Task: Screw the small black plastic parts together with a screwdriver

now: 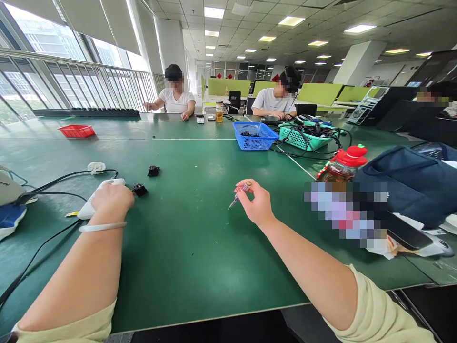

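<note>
In the head view my right hand [257, 204] is raised over the green table, thumb and fingers pinched on a small screwdriver [244, 189]. Its thin shaft tilts down to the left. My left hand [112, 196] is over a white power strip [87, 207], back of the hand toward me, so its fingers are hidden. Right beside that hand is a small black part [140, 190]; whether the fingers touch it I cannot tell. A second black part [153, 170] lies a little farther off.
A red tray [76, 131], a blue basket [255, 138] and a green basket [303, 138] with black cables stand farther back. On the right are a red-lidded jar [344, 164] and a dark blue bag [407, 181]. Two people sit across the table. Cables run along the left.
</note>
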